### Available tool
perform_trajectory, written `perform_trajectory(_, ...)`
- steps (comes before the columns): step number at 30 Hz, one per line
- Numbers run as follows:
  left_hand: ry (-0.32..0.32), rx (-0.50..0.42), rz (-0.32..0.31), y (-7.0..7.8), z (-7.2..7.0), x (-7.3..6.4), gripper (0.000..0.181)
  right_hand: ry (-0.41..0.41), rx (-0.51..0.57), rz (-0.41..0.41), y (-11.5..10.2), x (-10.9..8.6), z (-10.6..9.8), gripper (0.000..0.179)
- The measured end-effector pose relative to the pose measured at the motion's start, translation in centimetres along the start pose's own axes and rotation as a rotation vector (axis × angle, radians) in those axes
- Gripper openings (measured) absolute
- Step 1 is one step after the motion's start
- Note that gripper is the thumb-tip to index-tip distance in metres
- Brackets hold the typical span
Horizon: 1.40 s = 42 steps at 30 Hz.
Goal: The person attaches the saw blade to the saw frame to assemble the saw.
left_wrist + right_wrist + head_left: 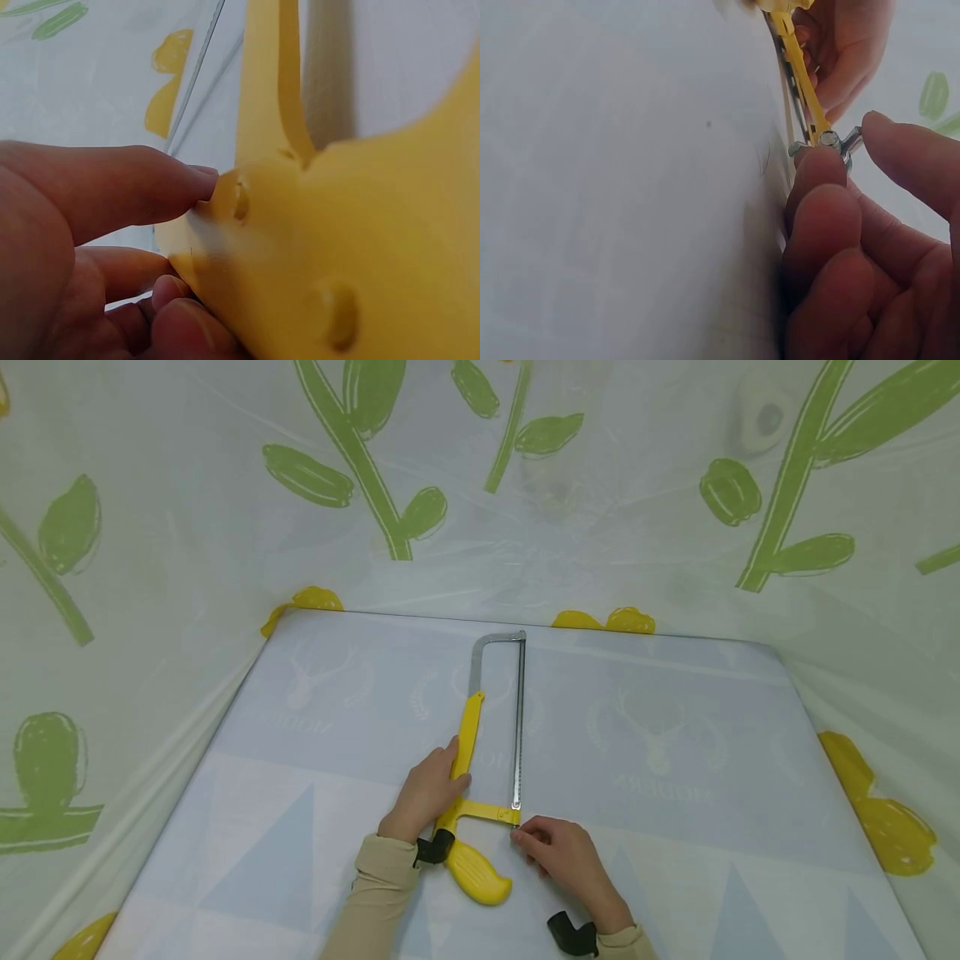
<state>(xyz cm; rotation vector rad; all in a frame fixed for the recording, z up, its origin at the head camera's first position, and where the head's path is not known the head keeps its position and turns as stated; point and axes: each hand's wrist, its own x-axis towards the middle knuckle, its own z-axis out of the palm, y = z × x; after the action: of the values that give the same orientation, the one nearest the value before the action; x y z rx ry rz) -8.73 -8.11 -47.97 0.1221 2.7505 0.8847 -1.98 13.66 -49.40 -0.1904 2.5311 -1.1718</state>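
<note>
A hacksaw [468, 727] with a yellow frame lies on the table, its grey metal bow at the far end. The blade [520, 727] runs along its right side, and the yellow handle [478, 875] faces the near edge. My left hand [427, 789] grips the yellow frame just ahead of the handle; in the left wrist view its thumb lies against the yellow metal. At the blade's near end, my right hand [566, 852] pinches a silver wing nut [853, 140], thumb on one wing and fingers by the other. Its fingers partly hide the nut.
A pale blue and white patterned cover lies over the table [675, 818]. Around it hangs a white sheet [615, 527] printed with green leaves and yellow flowers. Each wrist carries a black camera mount [572, 933].
</note>
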Motion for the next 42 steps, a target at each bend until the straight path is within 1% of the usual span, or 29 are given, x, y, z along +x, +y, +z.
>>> perform_trajectory(6, 0.006, -0.004, 0.003, 0.04, -0.01, -0.07, 0.065, 0.004, -0.008, 0.0, -0.14, -0.05, -0.04, 0.027)
perform_trajectory(14, 0.003, -0.014, 0.001, 0.01, 0.05, -0.09, 0.065, 0.001, -0.01, -0.016, 0.22, 0.03, -0.02, 0.027)
perform_trajectory(21, -0.006, -0.015, 0.001, -0.01, 0.12, -0.07, 0.065, -0.005, 0.016, -0.031, 0.51, 0.05, -0.05, 0.018)
perform_trajectory(34, -0.009, -0.017, 0.004, -0.01, 0.01, -0.12, 0.065, -0.004, 0.067, -0.004, 0.72, 0.13, 0.05, 0.02)
perform_trajectory(42, -0.005, -0.021, 0.013, -0.2, 0.15, -0.12, 0.065, 0.027, 0.082, 0.005, 0.7, 0.14, 0.16, 0.018)
